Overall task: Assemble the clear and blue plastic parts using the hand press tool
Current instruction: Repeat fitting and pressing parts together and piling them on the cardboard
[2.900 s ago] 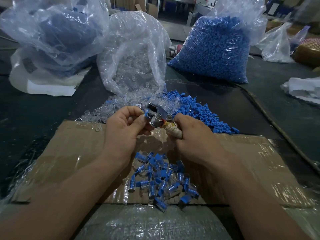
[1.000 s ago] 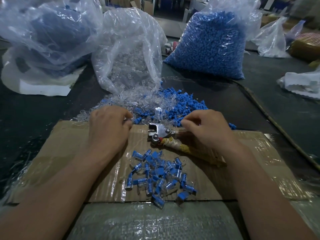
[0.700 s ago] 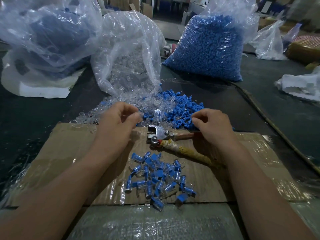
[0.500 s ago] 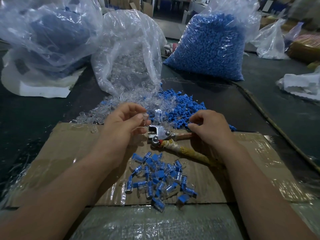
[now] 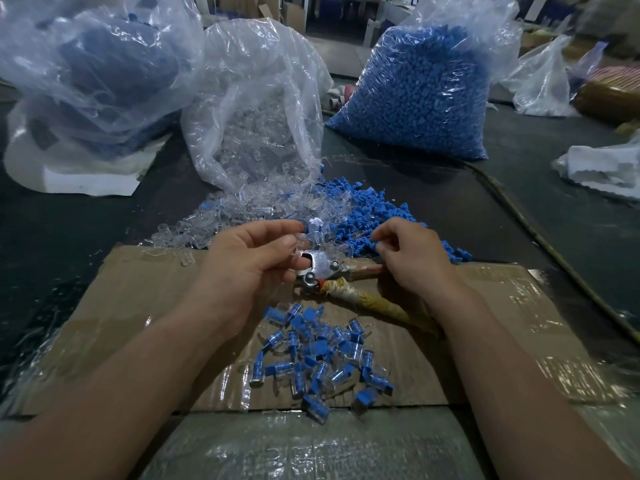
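Since half a second ago, both hands have drawn back from the loose heaps toward the middle, each with a fresh piece. The thumb and forefinger of the left hand pinch a small clear plastic cap; the other fingers curl loosely. The fingertips of the right hand are pressed together on a small blue plastic plug, which they largely hide.

The two pieces are near each other but apart, above the metal hand press tool with tape-wrapped handles. The tool lies unheld on the taped brown cardboard sheet. A pile of finished blue-and-clear pieces lies just in front of it; the loose clear heap and the loose blue heap lie behind.

Step in hand: mate plug and cap. Align the plug with the cap's open end and seat it lightly by hand. Then take up the tool and press squarely, so the plug does not enter tilted.
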`<state>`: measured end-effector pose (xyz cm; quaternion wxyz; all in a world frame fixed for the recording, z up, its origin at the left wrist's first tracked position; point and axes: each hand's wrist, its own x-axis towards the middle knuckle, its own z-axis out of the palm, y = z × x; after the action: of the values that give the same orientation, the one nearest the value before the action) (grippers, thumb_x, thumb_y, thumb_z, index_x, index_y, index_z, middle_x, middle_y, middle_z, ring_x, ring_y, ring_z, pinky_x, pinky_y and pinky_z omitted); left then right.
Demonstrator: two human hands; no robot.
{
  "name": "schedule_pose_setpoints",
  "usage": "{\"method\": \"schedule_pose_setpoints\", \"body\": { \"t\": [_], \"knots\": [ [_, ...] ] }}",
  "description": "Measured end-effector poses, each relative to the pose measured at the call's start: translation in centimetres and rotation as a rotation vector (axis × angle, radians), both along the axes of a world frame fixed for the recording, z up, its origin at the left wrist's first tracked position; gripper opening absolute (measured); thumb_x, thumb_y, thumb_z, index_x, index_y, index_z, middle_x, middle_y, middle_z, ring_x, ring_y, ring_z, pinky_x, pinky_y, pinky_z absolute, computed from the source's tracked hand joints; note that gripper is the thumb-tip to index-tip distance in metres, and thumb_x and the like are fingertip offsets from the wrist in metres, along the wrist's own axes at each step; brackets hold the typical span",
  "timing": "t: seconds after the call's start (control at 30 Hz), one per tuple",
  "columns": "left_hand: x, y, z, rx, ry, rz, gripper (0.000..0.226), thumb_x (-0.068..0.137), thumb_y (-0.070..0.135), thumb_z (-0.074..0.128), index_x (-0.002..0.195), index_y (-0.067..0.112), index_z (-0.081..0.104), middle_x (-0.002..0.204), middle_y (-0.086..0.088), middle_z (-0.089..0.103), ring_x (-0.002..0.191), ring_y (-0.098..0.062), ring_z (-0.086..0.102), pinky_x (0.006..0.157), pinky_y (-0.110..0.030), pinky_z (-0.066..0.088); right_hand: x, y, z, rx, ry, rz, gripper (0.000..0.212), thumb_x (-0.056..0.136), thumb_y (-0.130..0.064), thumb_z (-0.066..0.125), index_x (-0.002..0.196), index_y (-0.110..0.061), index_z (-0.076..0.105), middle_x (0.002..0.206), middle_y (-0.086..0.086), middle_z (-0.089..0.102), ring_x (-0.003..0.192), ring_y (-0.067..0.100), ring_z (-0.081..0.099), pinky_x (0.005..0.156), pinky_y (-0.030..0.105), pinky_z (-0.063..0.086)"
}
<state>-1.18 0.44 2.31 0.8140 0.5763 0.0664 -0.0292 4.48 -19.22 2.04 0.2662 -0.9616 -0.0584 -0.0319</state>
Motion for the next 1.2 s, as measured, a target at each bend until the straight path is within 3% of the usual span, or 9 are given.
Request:
{"method": "schedule_pose_setpoints", "body": {
  "t": [0.23, 0.4, 0.63, 0.93, 1.2],
  "knots": [
    [-0.1, 0.1, -0.2, 0.005, 0.003, -0.013, 0.022, 0.061, 0.008, 0.064, 0.083, 0.009, 0.067, 0.082, -0.011, 0.071, 0.060, -0.013, 0.066, 0.046, -0.018, 0.051, -3.0, 2.4, 1.9, 0.305, -0.102, 0.174, 0.029, 0.091, -0.011, 0.053, 0.077, -0.036, 0.045, 0.079, -0.017, 0.049, 0.072, -0.010, 0.048, 0.063, 0.000, 0.035],
    [0.0, 0.1, -0.2, 0.049, 0.004, -0.028, 0.017, 0.061, 0.011, 0.064, 0.076, 0.014, 0.070, 0.083, -0.011, 0.071, 0.062, -0.013, 0.067, 0.046, -0.018, 0.050, -4.4, 3.9, 2.2, 0.453, -0.141, 0.267, 0.026, 0.086, -0.010, 0.060, 0.076, -0.030, 0.047, 0.069, -0.010, 0.050, 0.063, -0.006, 0.048, 0.060, 0.009, 0.040],
    [-0.3, -0.3, 0.0, 0.095, -0.029, -0.055, 0.022, 0.062, 0.013, 0.063, 0.083, 0.009, 0.067, 0.070, -0.004, 0.070, 0.058, -0.011, 0.065, 0.050, -0.017, 0.052, -4.5, 4.0, 2.1, 0.445, -0.141, 0.292, 0.029, 0.082, -0.007, 0.064, 0.076, -0.029, 0.046, 0.067, -0.010, 0.050, 0.062, -0.005, 0.048, 0.059, 0.010, 0.041],
    [-0.6, -0.5, 0.1, 0.168, -0.067, -0.088, 0.023, 0.060, 0.015, 0.062, 0.082, 0.009, 0.067, 0.068, -0.005, 0.070, 0.057, -0.011, 0.065, 0.052, -0.017, 0.053, -4.5, 4.1, 1.7, 0.495, -0.145, 0.285, 0.027, 0.078, -0.007, 0.068, 0.073, -0.027, 0.049, 0.065, -0.009, 0.052, 0.058, -0.001, 0.050, 0.055, 0.013, 0.043],
    [-0.4, -0.1, 0.1, -0.020, 0.003, -0.147, 0.020, 0.063, 0.008, 0.062, 0.081, 0.004, 0.068, 0.065, -0.008, 0.068, 0.052, -0.012, 0.062, 0.045, -0.017, 0.049, -4.5, 4.3, 1.9, 0.552, -0.013, 0.396, 0.024, 0.077, -0.015, 0.070, 0.086, -0.034, 0.059, 0.084, -0.011, 0.062, 0.081, 0.002, 0.060, 0.076, 0.026, 0.052]
  ]
}}
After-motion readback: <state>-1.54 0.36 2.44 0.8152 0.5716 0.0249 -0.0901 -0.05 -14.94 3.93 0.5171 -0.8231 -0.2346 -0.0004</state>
